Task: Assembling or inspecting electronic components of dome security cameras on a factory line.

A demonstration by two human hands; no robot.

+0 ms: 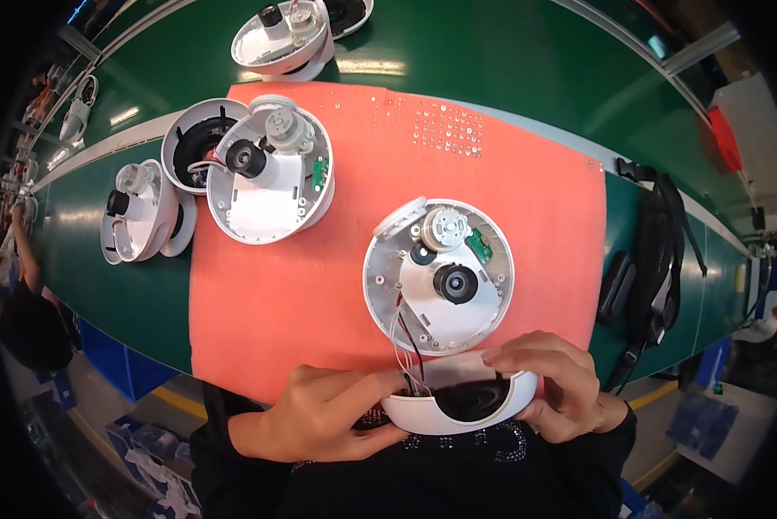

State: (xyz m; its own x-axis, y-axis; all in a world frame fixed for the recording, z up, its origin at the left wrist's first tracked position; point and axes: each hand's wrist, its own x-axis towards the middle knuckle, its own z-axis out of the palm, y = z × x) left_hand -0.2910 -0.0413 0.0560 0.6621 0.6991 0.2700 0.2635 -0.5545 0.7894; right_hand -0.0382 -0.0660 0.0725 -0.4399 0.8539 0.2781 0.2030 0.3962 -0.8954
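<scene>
Both my hands hold a white rounded camera cover (458,424) at the mat's near edge, its dark inside facing up. My left hand (315,413) grips the left end, fingers closed around the rim. At the right end, my right hand (557,385) has its fingers over the top rim and its thumb below. Thin red, black and white wires (403,346) run from the cover to an open round camera body (423,298), which lies just beyond on the mat. That body carries a black lens (455,283), a pale round motor (444,228) and a small green circuit board (478,246).
An orange foam mat (259,320) covers part of the green table (527,65). Another opened camera (267,208) lies left of centre, with more at the left (150,221) and far side (280,56). Small screws (447,130) stand in rows. A black strapped bag (657,259) lies right.
</scene>
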